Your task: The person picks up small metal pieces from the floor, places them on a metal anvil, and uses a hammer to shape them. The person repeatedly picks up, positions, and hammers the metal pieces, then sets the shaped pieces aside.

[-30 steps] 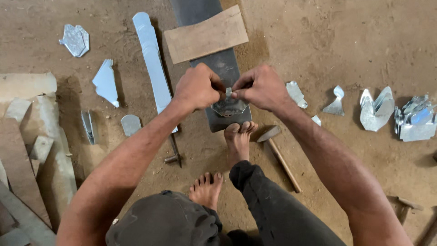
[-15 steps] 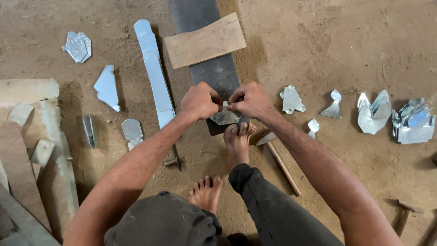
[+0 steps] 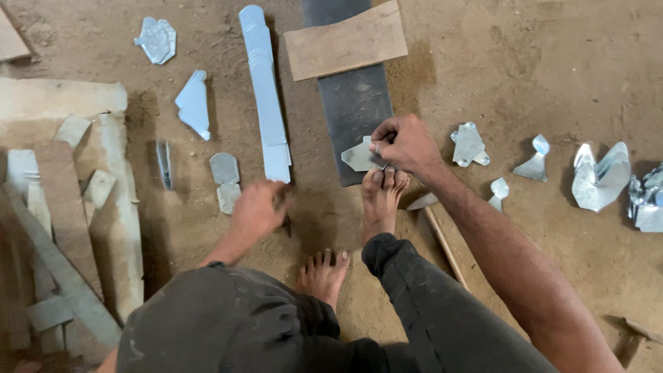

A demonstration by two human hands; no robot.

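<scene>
One small cut sheet-metal piece (image 3: 359, 156) lies on the near end of one dark steel plate (image 3: 353, 103), its long axis left-right, its pointed tip to the left. The right hand (image 3: 406, 144) pinches its right edge. The left hand (image 3: 257, 208) is curled near the ground; blurred, so I cannot tell its grip. One wooden board (image 3: 345, 41) crosses the plate's far part. One long metal strip (image 3: 266, 97) lies left, running near-far.

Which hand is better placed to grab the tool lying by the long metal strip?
Left. The left hand is already at the small dark tool below the long metal strip, probably touching it. The right hand is occupied pinching the cut metal piece on the dark plate.
</scene>
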